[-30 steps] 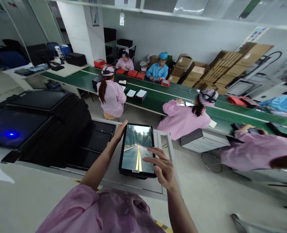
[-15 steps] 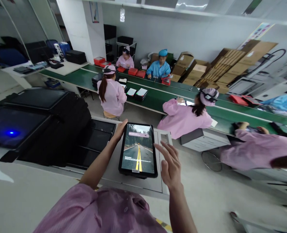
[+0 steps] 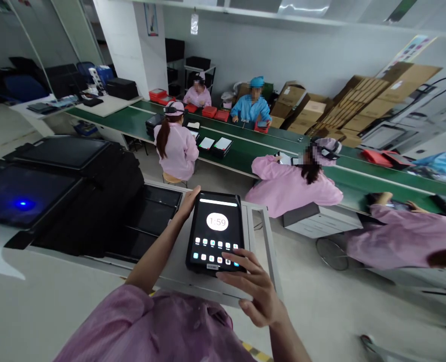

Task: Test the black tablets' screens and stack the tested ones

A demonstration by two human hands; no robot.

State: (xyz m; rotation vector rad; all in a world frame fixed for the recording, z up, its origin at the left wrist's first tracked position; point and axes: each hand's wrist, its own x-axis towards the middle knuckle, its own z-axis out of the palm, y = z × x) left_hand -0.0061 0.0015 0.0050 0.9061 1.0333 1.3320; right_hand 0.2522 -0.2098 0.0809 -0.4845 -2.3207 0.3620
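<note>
A black-framed tablet [image 3: 217, 234] is upright in front of me, its lit screen showing a clock at 1:59 and rows of app icons. Along its left edge, my left hand [image 3: 188, 203] grips it, with the fingers behind hidden by the case. My right hand [image 3: 255, 286] hovers at the lower right corner, fingers spread over the bottom row of icons. I cannot tell whether a fingertip touches the glass. Below the tablet is a light grey cart top [image 3: 178, 266].
Left of me, black tablets [image 3: 63, 151] are stacked, one with a blue light. Beyond runs a long green workbench [image 3: 241, 158], where several people in pink and one in blue [image 3: 251, 105] sit. Cardboard boxes [image 3: 358, 100] lean by the back wall. A drawer cabinet [image 3: 321, 218] stands right.
The screen has gone from a road picture lock screen to a home screen with icons. My right hand has moved down from the tablet's right side to its lower corner.
</note>
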